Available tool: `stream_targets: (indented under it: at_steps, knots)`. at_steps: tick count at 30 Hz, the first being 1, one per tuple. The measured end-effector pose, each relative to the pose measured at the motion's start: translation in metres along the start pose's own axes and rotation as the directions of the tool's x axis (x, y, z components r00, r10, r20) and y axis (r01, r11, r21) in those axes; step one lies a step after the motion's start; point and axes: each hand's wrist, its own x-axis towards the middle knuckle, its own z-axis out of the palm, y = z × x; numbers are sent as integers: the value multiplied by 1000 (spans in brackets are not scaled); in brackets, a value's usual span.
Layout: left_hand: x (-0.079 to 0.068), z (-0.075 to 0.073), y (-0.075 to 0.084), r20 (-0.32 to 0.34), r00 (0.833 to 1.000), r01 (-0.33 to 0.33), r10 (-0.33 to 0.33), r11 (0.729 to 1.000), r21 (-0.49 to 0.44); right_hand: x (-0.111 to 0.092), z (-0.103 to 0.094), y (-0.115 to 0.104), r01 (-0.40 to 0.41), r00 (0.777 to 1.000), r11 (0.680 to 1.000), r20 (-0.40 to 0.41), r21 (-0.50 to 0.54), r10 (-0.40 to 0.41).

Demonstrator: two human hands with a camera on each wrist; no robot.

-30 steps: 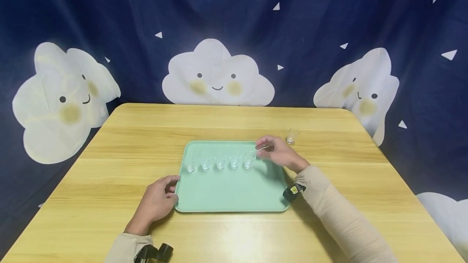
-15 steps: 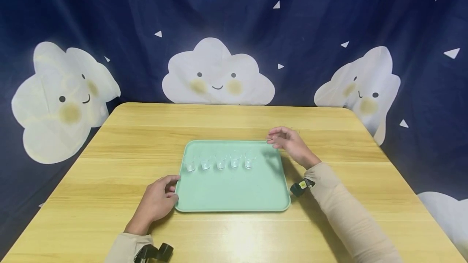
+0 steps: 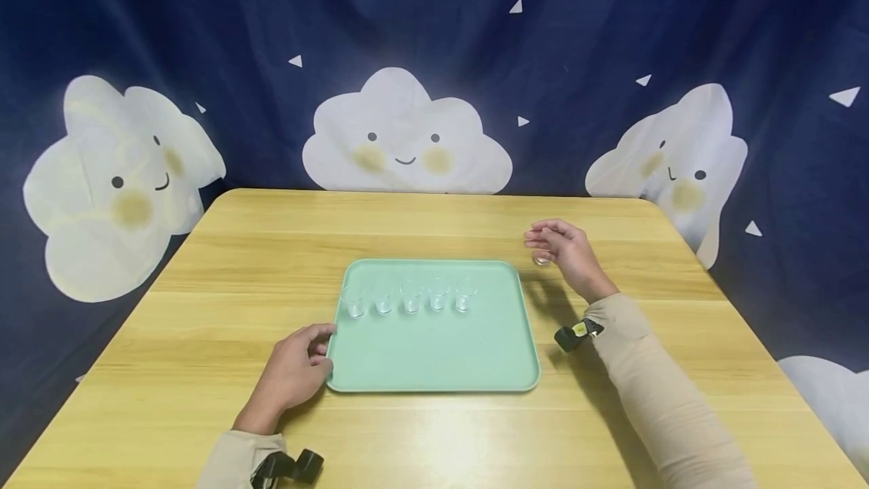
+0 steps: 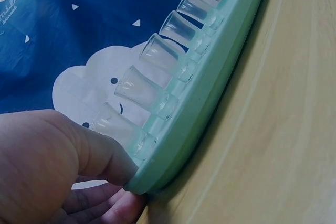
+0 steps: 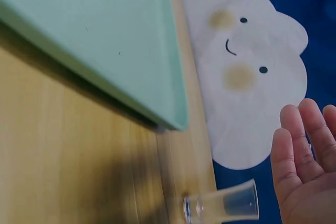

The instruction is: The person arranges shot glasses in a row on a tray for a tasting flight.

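Note:
A mint-green tray (image 3: 434,357) lies on the wooden table, bearing a row of several small clear shot glasses (image 3: 410,299), all upright. My left hand (image 3: 295,368) grips the tray's left edge; in the left wrist view the thumb (image 4: 107,156) presses the rim while the fingers sit below it. Beyond the tray's far right corner stands one more shot glass (image 5: 226,203). Over it in the head view is my right hand (image 3: 566,251), which hides most of it. The right wrist view shows these fingers (image 5: 294,150) extended and apart from the glass.
The table (image 3: 224,308) extends around the tray on all sides. A dark blue curtain (image 3: 258,6) with white smiling clouds (image 3: 407,119) hangs behind the table's back edge. Black wrist cameras (image 3: 573,334) are strapped at both sleeves.
My right hand has moved from beside the rightmost glass on the tray, rightward and away from me, to the lone shot glass. The left hand and the tray have stayed put.

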Motion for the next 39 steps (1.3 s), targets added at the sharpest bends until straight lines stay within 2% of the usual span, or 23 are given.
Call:
stream_targets:
  at_steps: [6,10,14,19,22,24,31,39]
  knots:
    - [0,0,0,0,1000,-4,4,1000,-3,-1,-14,2,55,996,998,-67,34,-53]
    - [0,0,0,-5,1000,-21,21,1000,2,-1,-22,6,66,987,998,-147,2,-65]
    - [-1,0,1,-9,1000,-30,30,1000,6,1,-27,10,38,963,995,-262,-87,-60]
    - [-1,0,1,-9,1000,-28,28,1000,5,3,-29,16,-55,928,978,-371,-203,-25]
    - [-1,0,1,-10,1000,-26,26,1000,4,4,-29,21,-117,924,963,-381,-241,17]
    - [-1,0,1,-8,1000,-26,26,1000,3,4,-29,23,-144,931,954,-363,-262,41]
    - [-1,-1,2,-4,1000,-20,20,1000,0,5,-29,32,-170,950,922,-308,-349,59]
    - [-1,-1,2,-4,1000,-18,18,1000,-3,9,-32,37,-212,953,902,-284,-377,106]
